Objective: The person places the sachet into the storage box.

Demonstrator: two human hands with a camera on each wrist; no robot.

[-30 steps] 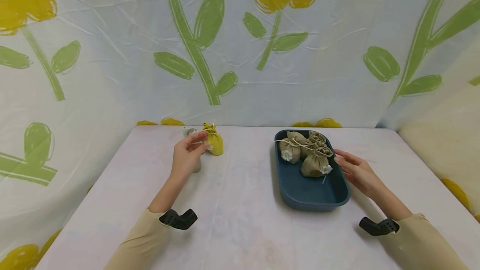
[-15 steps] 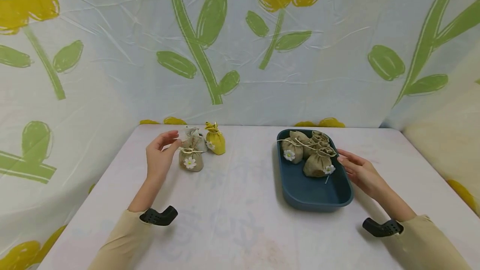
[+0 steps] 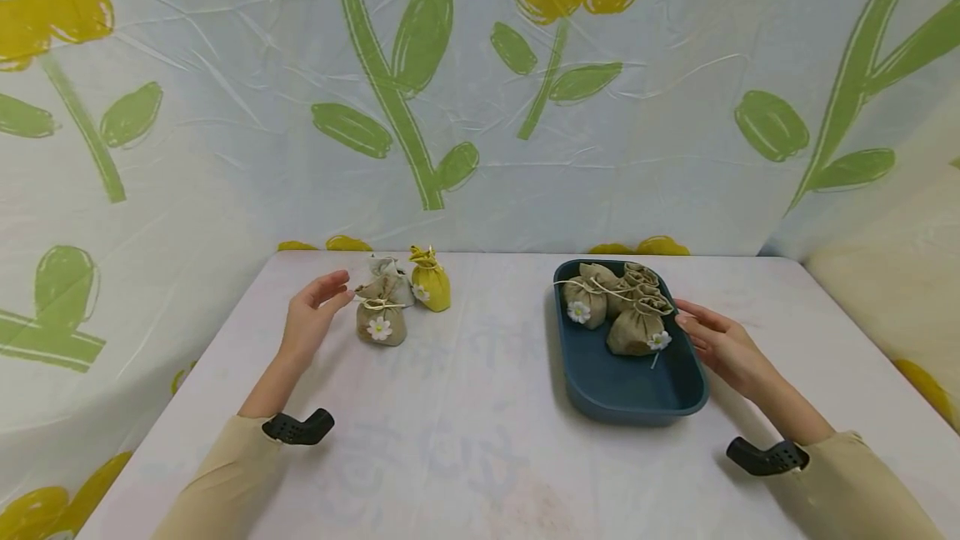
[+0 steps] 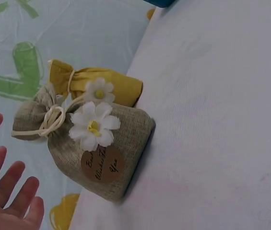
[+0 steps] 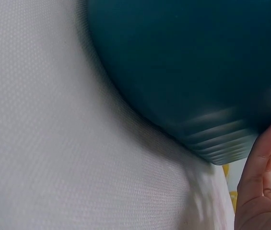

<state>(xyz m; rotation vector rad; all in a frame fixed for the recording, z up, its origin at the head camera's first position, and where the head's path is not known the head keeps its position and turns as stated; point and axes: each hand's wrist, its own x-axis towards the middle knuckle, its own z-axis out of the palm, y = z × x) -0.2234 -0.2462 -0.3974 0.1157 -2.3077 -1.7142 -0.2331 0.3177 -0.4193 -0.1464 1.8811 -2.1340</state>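
My left hand [image 3: 311,313] is held off the table, just left of a tan linen drawstring pouch [image 3: 380,319]. Its fingers are spread and nothing lies between them. The pouch stands upright with a white flower and, in the left wrist view, a round brown label [image 4: 102,164]. Behind it are a pale grey pouch [image 3: 403,286] and a yellow pouch [image 3: 431,283]. On the other side, my right hand [image 3: 723,348] touches the right wall of a blue tray [image 3: 630,415] with extended fingers. Several tan pouches [image 3: 633,332] sit in the tray's far half.
A white cloth covers the table [image 3: 465,440], whose far edge meets a flower-printed backdrop [image 3: 637,123]. Black wrist mounts [image 3: 300,427] sit on both forearms.
My left hand has let go of the tan pouch and drawn away leftward, leaving it standing in front of the grey one. The right hand stays at the tray.
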